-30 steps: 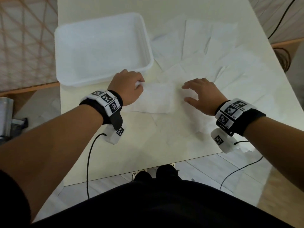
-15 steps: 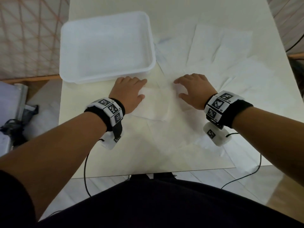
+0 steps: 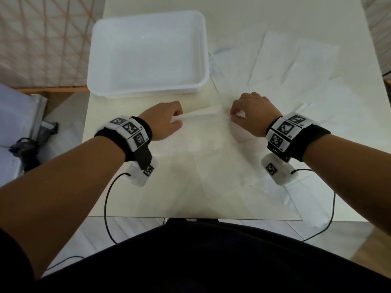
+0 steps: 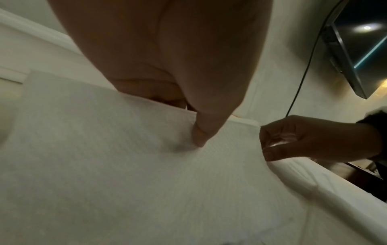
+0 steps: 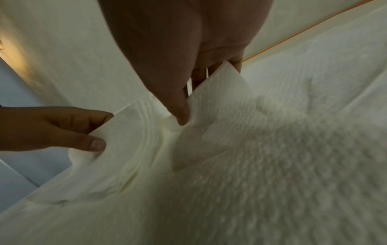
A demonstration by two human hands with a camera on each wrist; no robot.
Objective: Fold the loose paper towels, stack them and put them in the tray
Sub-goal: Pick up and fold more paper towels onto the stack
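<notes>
A white paper towel (image 3: 203,132) lies in front of me on the table, its far edge lifted off the surface. My left hand (image 3: 167,121) pinches the far left corner of that paper towel (image 4: 125,149) between thumb and fingers. My right hand (image 3: 249,115) pinches the far right corner of the same towel (image 5: 220,99). Several more loose paper towels (image 3: 285,66) lie overlapping on the right half of the table. The white plastic tray (image 3: 203,66) stands at the far left, nothing visible in it.
The table's (image 3: 131,199) near edge runs just in front of my body. Black cables (image 3: 106,206) hang from both wrists below the table edge. A wooden lattice (image 3: 42,39) and grey equipment (image 3: 17,123) stand to the left, off the table.
Both hands lay flat on the towel half a second ago. Now their fingers have curled and pinch its far corners, and the far edge has risen off the table.
</notes>
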